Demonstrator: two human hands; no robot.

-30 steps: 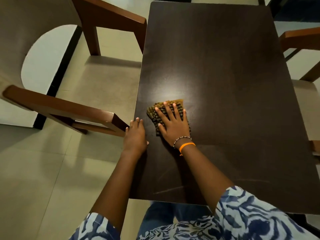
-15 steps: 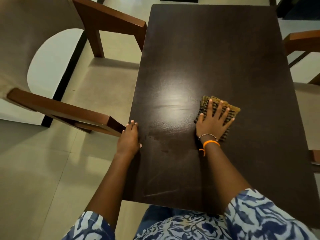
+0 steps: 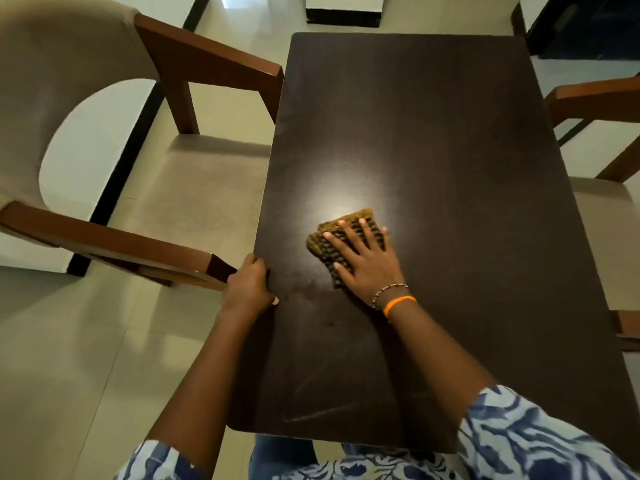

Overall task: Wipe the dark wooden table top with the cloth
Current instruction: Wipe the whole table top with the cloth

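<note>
R hand (image 3: 363, 263) lies flat, fingers spread, pressing cloth (image 3: 337, 242) onto table (image 3: 433, 140) near its L-centre, prob to keep full contact for wiping, while L hand (image 3: 247, 289) curls round the table's L edge w/ thumb on top, likely to brace

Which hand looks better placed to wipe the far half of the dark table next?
Probably the right hand: it lies flat on the brown-and-black checked cloth mid-table. The left hand holds the dark wooden table top at its edge.
</note>
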